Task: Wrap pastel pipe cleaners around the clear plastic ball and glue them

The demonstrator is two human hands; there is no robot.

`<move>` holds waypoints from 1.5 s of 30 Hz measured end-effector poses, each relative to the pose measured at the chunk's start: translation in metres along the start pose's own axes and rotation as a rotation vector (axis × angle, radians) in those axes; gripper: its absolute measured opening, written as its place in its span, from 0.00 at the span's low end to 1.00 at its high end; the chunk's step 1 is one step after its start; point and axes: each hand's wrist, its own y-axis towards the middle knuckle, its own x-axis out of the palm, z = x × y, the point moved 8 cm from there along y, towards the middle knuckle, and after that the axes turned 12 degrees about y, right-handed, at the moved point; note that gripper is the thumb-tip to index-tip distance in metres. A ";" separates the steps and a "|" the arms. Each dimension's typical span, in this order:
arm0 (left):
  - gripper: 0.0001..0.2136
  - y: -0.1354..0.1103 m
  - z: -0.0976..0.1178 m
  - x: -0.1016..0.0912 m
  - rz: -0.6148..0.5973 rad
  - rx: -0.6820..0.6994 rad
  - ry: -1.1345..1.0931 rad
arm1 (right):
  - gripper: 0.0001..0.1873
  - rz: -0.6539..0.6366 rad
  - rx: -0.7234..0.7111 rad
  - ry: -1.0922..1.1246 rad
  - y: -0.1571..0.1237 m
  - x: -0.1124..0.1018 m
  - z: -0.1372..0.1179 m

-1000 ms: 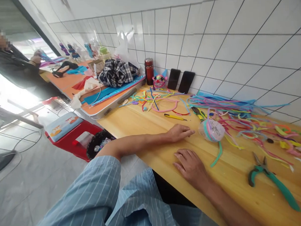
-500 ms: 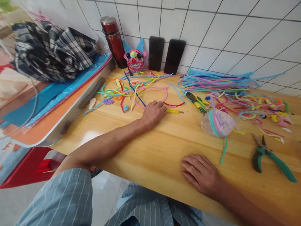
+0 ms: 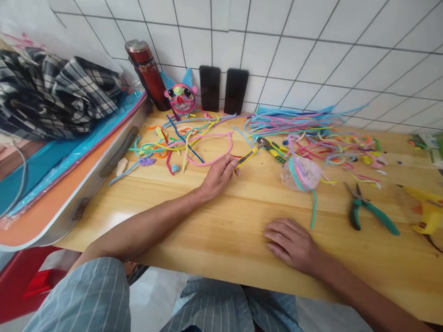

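Observation:
My left hand (image 3: 219, 176) grips a yellow utility knife (image 3: 247, 157) by its near end, with the tip slanting up to the right. Flat on the wooden table lies my right hand (image 3: 291, 244), its fingers stretched out and holding nothing. Beyond it rests a clear plastic ball (image 3: 309, 172) with purple and teal pipe cleaners wrapped around it. A pair of green-handled pliers (image 3: 371, 209) lies to the right of that hand. Loose pipe cleaners (image 3: 195, 142) are scattered just past my left hand. Yellow-and-black cutters (image 3: 273, 149) lie beyond the knife tip.
A bundle of pipe cleaners (image 3: 292, 121) lies along the tiled wall. Two black phones (image 3: 210, 89), a decorated face with blue ears (image 3: 182, 97) and a red thermos (image 3: 148, 74) stand there too. Left is a case (image 3: 108, 155) under checked cloth; right, a yellow glue gun (image 3: 430, 212).
My left hand has picked the utility knife up off the table and raised its tip. My right hand stays flat on the table. The view has turned to the right.

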 end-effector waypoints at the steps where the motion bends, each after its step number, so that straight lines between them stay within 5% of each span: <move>1: 0.23 -0.004 0.007 0.003 -0.009 0.017 -0.023 | 0.07 0.038 0.071 0.054 0.004 -0.004 0.006; 5: 0.23 -0.030 0.038 0.016 -0.049 0.068 -0.017 | 0.16 0.371 0.528 0.390 0.026 -0.022 0.046; 11: 0.19 -0.065 0.066 0.045 -0.118 0.126 0.061 | 0.24 0.615 0.602 0.749 0.063 -0.019 0.062; 17: 0.17 -0.046 0.075 0.029 0.032 0.058 -0.096 | 0.21 0.535 0.537 0.712 0.059 -0.021 0.058; 23: 0.27 -0.022 0.080 0.052 -0.236 -0.052 -0.396 | 0.21 0.443 0.521 0.770 0.059 -0.006 0.056; 32: 0.26 -0.024 0.053 0.056 -0.277 -0.029 -0.538 | 0.24 0.492 0.650 1.130 0.055 0.015 0.069; 45: 0.28 -0.022 0.056 0.060 -0.204 0.004 -0.550 | 0.22 0.474 0.809 1.560 0.051 0.034 0.073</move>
